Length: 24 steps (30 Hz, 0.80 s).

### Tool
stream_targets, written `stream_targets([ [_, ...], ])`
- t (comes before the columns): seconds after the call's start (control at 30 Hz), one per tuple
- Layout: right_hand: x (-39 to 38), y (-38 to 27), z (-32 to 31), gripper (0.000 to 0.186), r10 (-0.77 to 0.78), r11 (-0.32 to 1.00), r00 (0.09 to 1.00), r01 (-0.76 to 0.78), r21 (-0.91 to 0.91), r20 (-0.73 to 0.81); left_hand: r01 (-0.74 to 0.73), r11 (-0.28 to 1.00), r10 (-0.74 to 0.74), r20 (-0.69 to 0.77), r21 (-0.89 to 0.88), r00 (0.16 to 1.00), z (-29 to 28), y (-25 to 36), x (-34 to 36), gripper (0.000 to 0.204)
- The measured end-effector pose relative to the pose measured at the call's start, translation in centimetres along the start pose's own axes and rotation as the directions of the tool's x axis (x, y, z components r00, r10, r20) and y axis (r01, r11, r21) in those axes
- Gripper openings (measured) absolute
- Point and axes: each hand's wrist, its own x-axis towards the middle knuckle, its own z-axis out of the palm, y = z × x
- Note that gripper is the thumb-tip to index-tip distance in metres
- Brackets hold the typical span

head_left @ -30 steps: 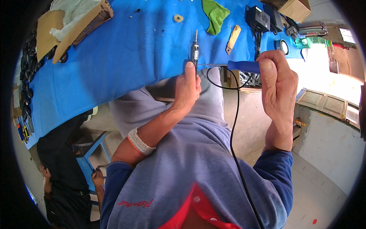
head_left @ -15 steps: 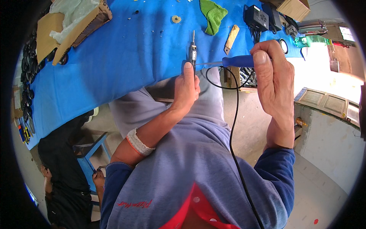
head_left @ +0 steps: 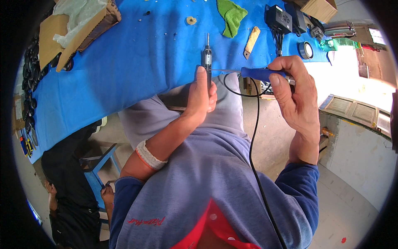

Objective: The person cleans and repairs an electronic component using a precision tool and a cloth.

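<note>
My left hand (head_left: 200, 93) is closed round a slim black pen-like device (head_left: 207, 59), held upright, with a silvery middle section and a thin metal rod pointing away from me. My thumb lies along its near part. In my right hand (head_left: 296, 95) is a screwdriver (head_left: 261, 74) with a blue handle, pinched near the handle's end. Its thin shaft runs leftward to the device's side, just by my left thumb; whether the tip sits in a screw is too small to tell. A black cable (head_left: 253, 153) loops below the handle and runs down over my shirt.
Over the blue-covered table (head_left: 124, 62) lie a green cloth (head_left: 231, 17), a yellowish flat strip (head_left: 251, 42), black power adapters (head_left: 278, 20) and a round tape roll (head_left: 306, 50). An open cardboard box (head_left: 89, 33) stands far left. Another person (head_left: 68, 182) sits at lower left.
My right fingers have shifted on the screwdriver, whose handle has dropped slightly at its right end. The device in my left hand has moved slightly left and turned a little.
</note>
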Motion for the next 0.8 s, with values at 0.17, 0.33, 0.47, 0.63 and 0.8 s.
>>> stream_targets([
  [0.17,0.1,-1.0,-0.4,0.022,0.107,0.994,0.994,-0.107,0.004,0.033,-0.036,0.999,0.037,-0.025,0.021,0.999,0.2,-0.1,0.1,0.065],
  [0.33,0.4,-1.2,-0.5,0.018,0.098,0.990,0.995,-0.095,-0.109,0.029,-0.080,0.996,0.082,-0.041,0.050,0.996,-0.3,-0.9,0.8,0.067],
  [0.47,0.5,-1.2,0.0,0.017,0.005,1.000,1.000,-0.005,-0.028,0.026,-0.099,0.994,0.100,-0.033,0.044,0.994,-0.8,-1.4,1.2,0.067],
  [0.63,0.6,-1.0,-0.1,0.022,-0.035,0.999,0.999,0.036,-0.021,0.014,-0.088,0.994,0.091,-0.042,0.058,0.995,-0.7,-1.3,1.2,0.066],
  [0.8,0.9,-1.6,-0.4,0.031,0.085,0.972,0.996,-0.082,-0.222,0.007,-0.091,0.994,0.094,-0.043,0.065,0.995,-0.7,-1.1,1.0,0.066],
])
